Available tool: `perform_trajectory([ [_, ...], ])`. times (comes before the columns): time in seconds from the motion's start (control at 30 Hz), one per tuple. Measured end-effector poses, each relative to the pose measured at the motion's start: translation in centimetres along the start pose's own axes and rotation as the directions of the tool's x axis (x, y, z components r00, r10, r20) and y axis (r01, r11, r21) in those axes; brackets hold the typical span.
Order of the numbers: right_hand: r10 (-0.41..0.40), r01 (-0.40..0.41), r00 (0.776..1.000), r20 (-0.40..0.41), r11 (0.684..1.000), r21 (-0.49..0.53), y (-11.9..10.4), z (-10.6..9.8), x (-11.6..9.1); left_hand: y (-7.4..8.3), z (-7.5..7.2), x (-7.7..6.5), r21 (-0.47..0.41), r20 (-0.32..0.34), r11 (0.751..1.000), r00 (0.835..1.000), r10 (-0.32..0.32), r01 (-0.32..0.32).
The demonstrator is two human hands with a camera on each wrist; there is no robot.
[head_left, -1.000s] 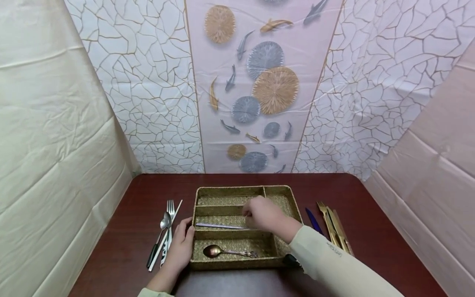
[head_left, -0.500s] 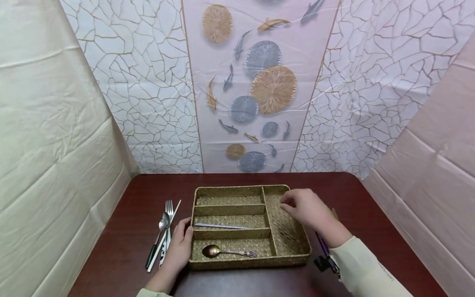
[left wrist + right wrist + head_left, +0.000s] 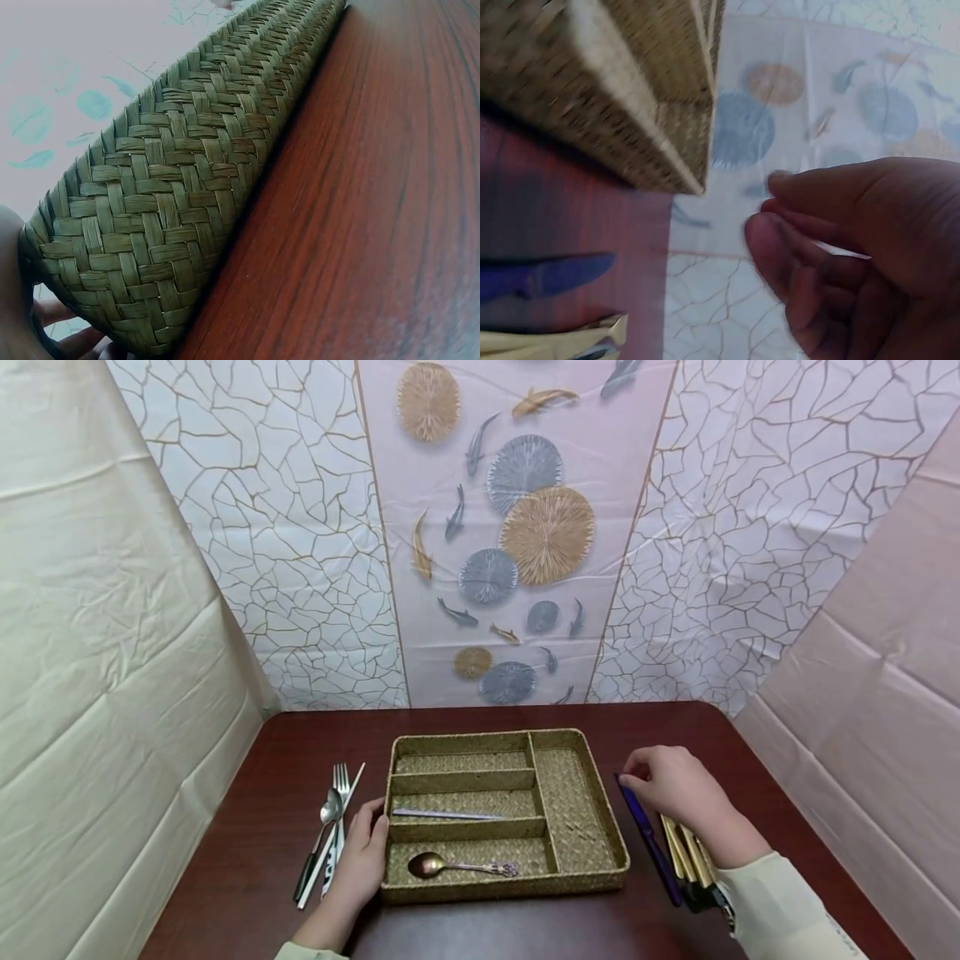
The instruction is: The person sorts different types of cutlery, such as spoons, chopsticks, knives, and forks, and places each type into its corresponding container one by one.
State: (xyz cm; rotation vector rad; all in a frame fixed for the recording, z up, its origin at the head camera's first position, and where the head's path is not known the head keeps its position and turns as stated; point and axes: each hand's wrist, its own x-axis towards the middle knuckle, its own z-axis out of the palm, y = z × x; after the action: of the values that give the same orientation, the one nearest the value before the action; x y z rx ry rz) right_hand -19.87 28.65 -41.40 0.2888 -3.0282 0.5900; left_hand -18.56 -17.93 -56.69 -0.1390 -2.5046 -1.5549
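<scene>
A woven tray (image 3: 506, 885) with divided compartments stands mid-table. In it lie a copper-coloured spoon (image 3: 429, 865), in the front compartment, and a slim metallic stick (image 3: 450, 815), in the middle one. My left hand (image 3: 362, 864) rests against the tray's left wall, whose weave (image 3: 165, 180) fills much of the left wrist view. To the right of the tray, my right hand (image 3: 678, 789) hovers near the tip of a dark blue knife (image 3: 651, 839). Loosely bent, its fingers (image 3: 765, 240) hold nothing in the right wrist view, apart from the blue knife (image 3: 562, 276).
Several gold utensils (image 3: 686, 852) lie right of the blue knife, partly under my right forearm. Left of the tray are a fork (image 3: 341, 777), spoons (image 3: 328, 810) and a pale chopstick (image 3: 352, 785), crossing one another. A patterned cloth (image 3: 517, 610) hangs behind the table.
My right hand has moved from above the tray's middle compartment, out over its right side, to beside the blue knife. My left hand stays at the tray's left wall.
</scene>
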Motion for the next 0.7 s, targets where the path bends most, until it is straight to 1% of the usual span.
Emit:
perform_trajectory([
  [0.07, 0.043, -0.042, 0.998, 0.046, 0.999, -0.011, 0.6, 0.1, -0.3, -0.3, -0.1, 0.2, -0.013, 0.021, 0.999, 0.999, -0.035, 0.035],
  [0.13, 0.080, -0.078, 0.993, 0.093, 0.997, -0.021, 1.0, 0.3, -0.6, -0.5, -0.2, 0.3, -0.025, 0.036, 0.998, 0.998, -0.056, 0.057],
  [0.2, 0.113, -0.109, 0.986, 0.123, 0.993, -0.038, 1.4, 0.5, -0.8, -0.6, -0.2, 0.4, -0.030, 0.040, 0.997, 0.997, -0.066, 0.067],
  [0.27, 0.135, -0.128, 0.980, 0.147, 0.990, -0.057, 1.8, 0.9, -1.1, -0.5, -0.2, 0.3, -0.028, 0.033, 0.998, 0.997, -0.063, 0.064],
  [0.33, 0.153, -0.140, 0.976, 0.155, 0.986, -0.089, 2.3, 1.5, -1.5, -0.1, -0.1, 0.2, -0.021, 0.021, 0.998, 0.998, -0.057, 0.057],
  [0.43, 0.179, -0.158, 0.968, 0.173, 0.979, -0.130, 3.0, 2.7, -2.1, 0.7, -0.1, -0.1, 0.004, -0.009, 1.000, 1.000, -0.024, 0.024],
  [0.57, 0.193, -0.163, 0.966, 0.173, 0.971, -0.176, 3.5, 4.2, -3.0, 1.4, -0.1, -0.2, 0.009, -0.030, 1.000, 0.999, 0.011, -0.011],
  [0.7, 0.209, -0.173, 0.965, 0.159, 0.961, -0.214, 3.6, 5.0, -3.7, 1.3, -0.1, -0.2, -0.020, -0.004, 0.999, 1.000, -0.031, 0.031],
])
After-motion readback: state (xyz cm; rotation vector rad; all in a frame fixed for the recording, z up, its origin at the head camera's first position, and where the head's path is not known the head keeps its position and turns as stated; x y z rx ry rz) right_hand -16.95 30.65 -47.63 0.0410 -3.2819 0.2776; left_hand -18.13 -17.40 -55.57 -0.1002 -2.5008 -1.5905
